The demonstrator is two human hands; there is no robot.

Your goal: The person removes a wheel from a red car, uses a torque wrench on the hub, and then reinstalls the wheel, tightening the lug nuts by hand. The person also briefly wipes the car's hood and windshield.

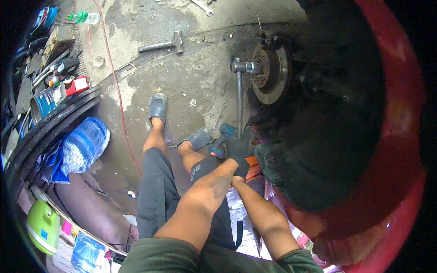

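A steel breaker bar (240,104) hangs down from a socket (249,68) fitted at the hub of a rusty brake disc (272,73). My left hand (238,144), in a dark glove, is closed around the bar's lower end. Close against it, my gloved right hand (241,168) is also closed at the handle; its fingers are mostly hidden. A teal and black cordless power tool (222,140) lies on the floor just left of the hands, beside my grey clog (198,138). A thin wrench (220,116) lies near that clog.
A hammer (166,46) and a spanner (203,7) lie on the concrete. A red hose (114,75) crosses the floor at left. Beyond it are a plastic-wrapped blue bundle (85,144), cans and scattered parts. The red car body (403,113) curves around the right side.
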